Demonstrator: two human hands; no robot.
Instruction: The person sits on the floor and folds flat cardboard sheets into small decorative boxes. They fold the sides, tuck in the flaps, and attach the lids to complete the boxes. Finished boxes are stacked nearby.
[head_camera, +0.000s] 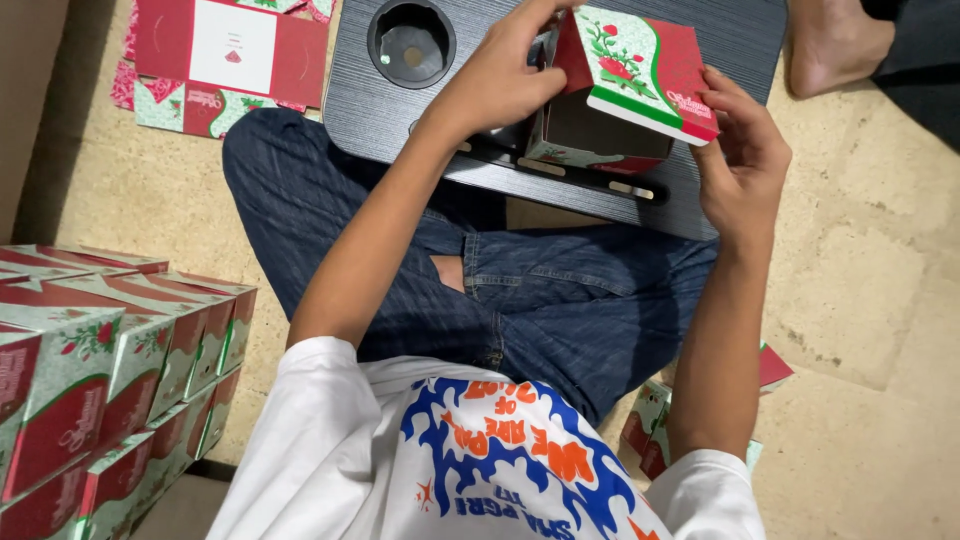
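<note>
A small cardboard box (622, 90), red, white and green with a flower print, is held over a dark grey lap table (720, 40). My left hand (505, 75) grips its left side, fingers reaching over the top edge. My right hand (742, 150) holds the right side, with fingers against the raised lid flap. The box's open underside faces me. Both forearms reach forward over my crossed legs in blue jeans (520, 300).
Folded boxes of the same print are stacked at the left (110, 370). A flat unfolded box (225, 55) lies on the floor at the top left. More flat boxes (650, 425) lie under my right arm. The table has a round cup hole (411, 42). Another person's bare foot (835, 45) rests at the top right.
</note>
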